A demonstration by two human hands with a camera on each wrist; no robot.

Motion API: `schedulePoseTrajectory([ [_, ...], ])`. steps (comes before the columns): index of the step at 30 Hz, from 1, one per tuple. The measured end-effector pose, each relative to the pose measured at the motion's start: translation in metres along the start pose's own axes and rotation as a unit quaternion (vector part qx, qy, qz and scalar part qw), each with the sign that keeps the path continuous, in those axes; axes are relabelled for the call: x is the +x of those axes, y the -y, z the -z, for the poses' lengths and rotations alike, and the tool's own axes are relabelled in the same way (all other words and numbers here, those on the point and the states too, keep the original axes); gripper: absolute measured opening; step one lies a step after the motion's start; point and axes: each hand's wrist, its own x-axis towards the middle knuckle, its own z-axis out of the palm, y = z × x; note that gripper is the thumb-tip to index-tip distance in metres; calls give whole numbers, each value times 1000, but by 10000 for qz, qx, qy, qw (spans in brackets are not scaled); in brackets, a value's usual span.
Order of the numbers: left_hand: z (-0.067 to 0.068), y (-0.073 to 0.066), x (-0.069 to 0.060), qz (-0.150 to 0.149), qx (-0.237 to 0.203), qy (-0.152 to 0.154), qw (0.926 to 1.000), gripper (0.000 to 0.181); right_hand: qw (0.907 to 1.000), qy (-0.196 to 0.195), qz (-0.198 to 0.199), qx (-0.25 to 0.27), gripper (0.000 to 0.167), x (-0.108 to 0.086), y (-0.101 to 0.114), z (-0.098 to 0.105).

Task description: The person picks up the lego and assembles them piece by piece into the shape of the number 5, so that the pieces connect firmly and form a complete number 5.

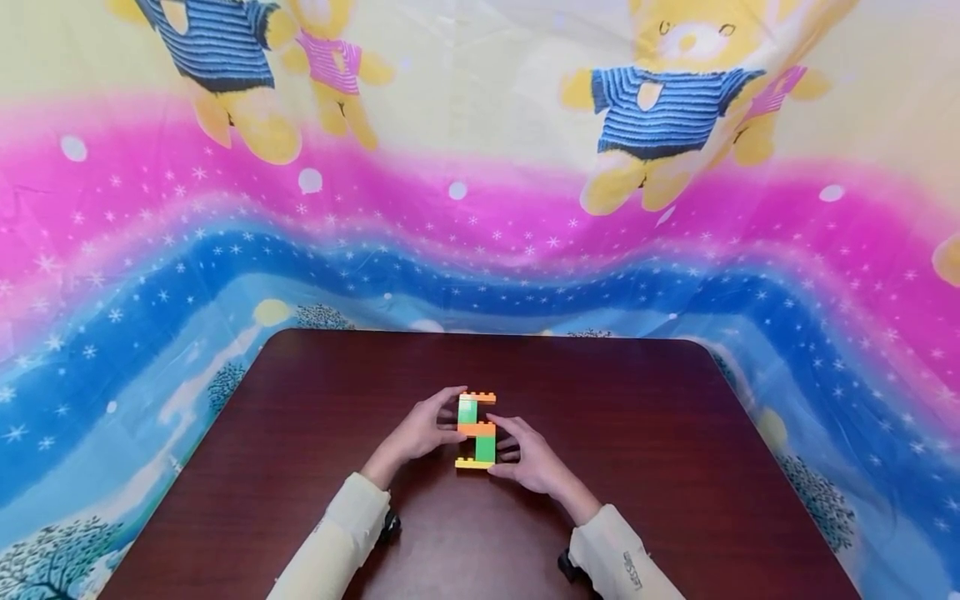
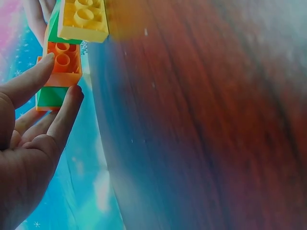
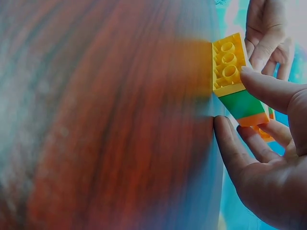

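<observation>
A built piece of toy building bricks (image 1: pixel 486 448) is between my two hands, over the middle of the table. It has an orange brick at the far end, a green brick (image 1: pixel 467 411), another orange brick (image 2: pixel 62 72), a second green brick (image 3: pixel 242 104) and a yellow brick (image 3: pixel 229 60) nearest me, offset like an S. My left hand (image 1: pixel 422 431) holds the far part, its thumb on the middle orange brick. My right hand (image 1: pixel 534 457) holds the near part from the right, thumb at the yellow brick. Whether the piece touches the tabletop I cannot tell.
The dark red-brown wooden table (image 1: pixel 337 375) shines and reflects the bricks. Behind and beside it hangs a printed cloth (image 1: pixel 480 208) with bears, snowflakes and trees. Both forearms, in pale sleeves (image 1: pixel 333 533), reach in from the near edge.
</observation>
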Motion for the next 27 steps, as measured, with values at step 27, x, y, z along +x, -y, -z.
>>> schedulePoseTrajectory([
  [27,3,7,6,451,374,437,9973,83,9995,180,-49,-258,80,-2,-5,2],
])
